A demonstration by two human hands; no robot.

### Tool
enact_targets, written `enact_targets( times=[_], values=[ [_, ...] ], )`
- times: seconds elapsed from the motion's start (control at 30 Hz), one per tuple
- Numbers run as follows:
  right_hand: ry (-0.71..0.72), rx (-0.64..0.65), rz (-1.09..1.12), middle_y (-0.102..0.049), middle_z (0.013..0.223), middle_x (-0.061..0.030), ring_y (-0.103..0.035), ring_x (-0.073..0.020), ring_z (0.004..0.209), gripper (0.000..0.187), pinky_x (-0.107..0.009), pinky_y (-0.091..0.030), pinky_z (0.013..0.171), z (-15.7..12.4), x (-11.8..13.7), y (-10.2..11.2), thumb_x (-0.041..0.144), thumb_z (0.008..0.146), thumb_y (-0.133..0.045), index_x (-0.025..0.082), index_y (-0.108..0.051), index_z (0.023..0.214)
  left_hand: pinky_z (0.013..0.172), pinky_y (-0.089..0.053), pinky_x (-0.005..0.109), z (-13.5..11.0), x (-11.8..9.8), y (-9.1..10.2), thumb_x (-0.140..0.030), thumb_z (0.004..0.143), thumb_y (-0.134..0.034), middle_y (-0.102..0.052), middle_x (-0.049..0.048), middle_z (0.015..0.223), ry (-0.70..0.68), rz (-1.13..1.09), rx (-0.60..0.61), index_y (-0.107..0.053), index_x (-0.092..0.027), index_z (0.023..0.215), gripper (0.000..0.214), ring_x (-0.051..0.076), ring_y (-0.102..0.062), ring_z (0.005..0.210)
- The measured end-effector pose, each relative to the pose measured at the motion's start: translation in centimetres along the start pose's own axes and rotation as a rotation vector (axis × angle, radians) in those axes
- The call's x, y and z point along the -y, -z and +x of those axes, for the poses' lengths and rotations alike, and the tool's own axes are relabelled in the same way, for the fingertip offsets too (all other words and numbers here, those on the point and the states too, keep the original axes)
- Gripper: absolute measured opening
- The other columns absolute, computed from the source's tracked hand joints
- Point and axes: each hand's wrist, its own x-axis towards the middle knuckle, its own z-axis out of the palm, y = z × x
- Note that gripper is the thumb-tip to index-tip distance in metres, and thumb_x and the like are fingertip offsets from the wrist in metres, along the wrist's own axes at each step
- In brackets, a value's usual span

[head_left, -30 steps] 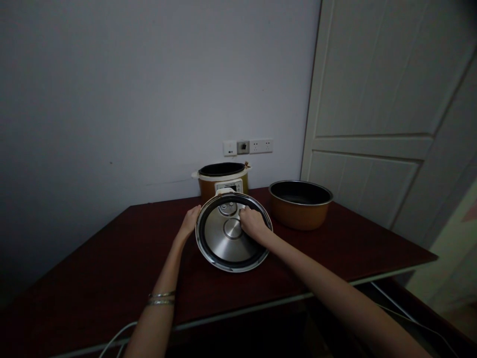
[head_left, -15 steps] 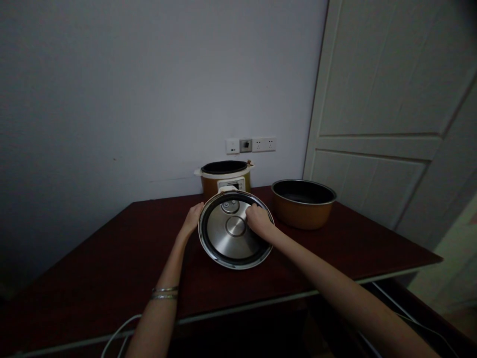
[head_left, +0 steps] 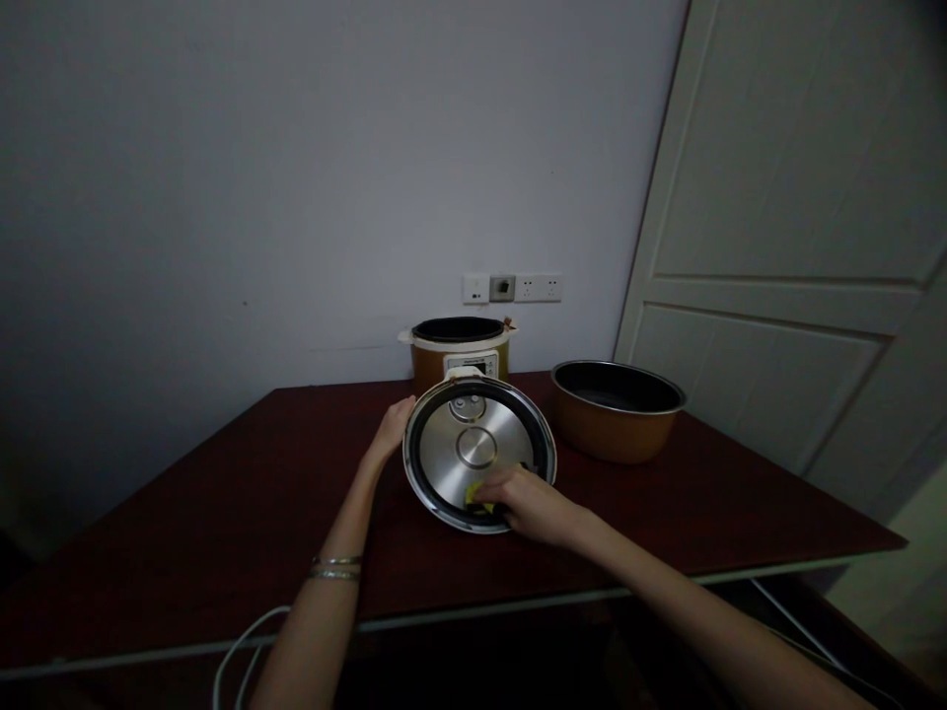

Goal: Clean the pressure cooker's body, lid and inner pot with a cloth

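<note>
A round cooker lid, steel inside with a black seal ring, stands tilted on the dark red table, its inner face toward me. My left hand grips the lid's left rim and props it up. My right hand is closed on a small yellow sponge pressed against the lid's lower rim. Behind the lid stands the golden-brown cooker body, open on top. To the right sits the loose inner pot, brown outside and dark inside.
A white door fills the right side, close to the table's corner. Wall sockets sit above the cooker. A white cable hangs off the table's front edge near my left forearm, which wears two bracelets.
My right hand slid from the upper right of the lid's inner face down to its lower rim, and the yellow sponge now shows under it. The left hand keeps its grip.
</note>
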Motion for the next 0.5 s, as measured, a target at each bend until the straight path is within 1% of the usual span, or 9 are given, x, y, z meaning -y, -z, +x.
enact_targets(
  times=[0.03,0.1,0.17,0.23,0.3,0.4,0.5],
  values=[
    [0.008,-0.014,-0.043,-0.066,0.109,-0.0049,-0.056,-0.017,0.107,0.045,-0.028,-0.037,0.091,0.0,-0.3,0.0,0.001,0.075,-0.047,0.021,-0.064,0.111,0.068,-0.04,0.029,0.0,0.0,0.0,-0.052,0.079,-0.038,-0.058,0.0014,0.066,-0.002,0.0,0.005,-0.055,-0.017,0.065,0.041,0.016,-0.048,0.065],
    [-0.024,-0.053,-0.17,-0.067,0.106,-0.0065,-0.055,-0.0198,0.107,0.037,-0.032,-0.036,0.09,0.2,-1.1,0.3,0.005,0.079,-0.046,0.021,-0.065,0.107,0.067,-0.039,0.029,-0.1,-0.2,0.0,-0.052,0.079,-0.037,-0.058,0.0016,0.066,-0.006,-0.004,0.015,-0.055,-0.017,0.065,0.042,0.016,-0.048,0.066],
    [-0.11,-0.081,-0.306,-0.067,0.107,-0.0081,-0.053,-0.0221,0.106,0.033,-0.035,-0.038,0.086,0.6,-2.2,0.6,0.01,0.085,-0.044,0.021,-0.065,0.108,0.066,-0.039,0.029,-0.2,-0.3,0.1,-0.052,0.079,-0.037,-0.057,0.0016,0.066,-0.01,-0.014,0.024,-0.054,-0.017,0.065,0.042,0.016,-0.047,0.066],
    [-0.209,-0.108,-0.396,-0.065,0.11,-0.0093,-0.052,-0.0234,0.104,0.032,-0.034,-0.04,0.082,1.2,-3.3,1.0,0.016,0.09,-0.04,0.022,-0.062,0.113,0.066,-0.039,0.029,-0.2,-0.4,0.1,-0.052,0.079,-0.038,-0.057,0.0016,0.066,-0.015,-0.021,0.025,-0.054,-0.017,0.064,0.041,0.016,-0.047,0.065],
    [-0.318,-0.138,-0.442,-0.064,0.112,-0.0105,-0.052,-0.024,0.103,0.034,-0.033,-0.043,0.077,2.0,-4.2,1.4,0.019,0.092,-0.036,0.021,-0.058,0.118,0.065,-0.038,0.029,-0.2,-0.5,0.0,-0.051,0.078,-0.038,-0.056,0.0015,0.065,-0.019,-0.019,0.014,-0.053,-0.017,0.064,0.04,0.016,-0.047,0.065],
    [-0.462,-0.169,-0.462,-0.062,0.112,-0.013,-0.053,-0.0245,0.102,0.035,-0.032,-0.045,0.073,3.7,-5.3,2.3,0.017,0.093,-0.032,0.017,-0.055,0.119,0.065,-0.038,0.029,-0.2,-0.5,0.0,-0.051,0.078,-0.038,-0.055,0.0012,0.064,-0.01,-0.015,0.008,-0.052,-0.017,0.063,0.039,0.016,-0.046,0.064],
    [-0.506,-0.194,-0.44,-0.061,0.112,-0.0137,-0.053,-0.0237,0.105,0.034,-0.031,-0.047,0.076,5.3,-5.7,3.1,0.015,0.093,-0.03,0.015,-0.055,0.115,0.064,-0.037,0.029,-0.1,-0.5,0.0,-0.05,0.078,-0.038,-0.054,0.0006,0.063,0.0,-0.007,0.013,-0.051,-0.018,0.063,0.039,0.016,-0.045,0.063]
  ],
)
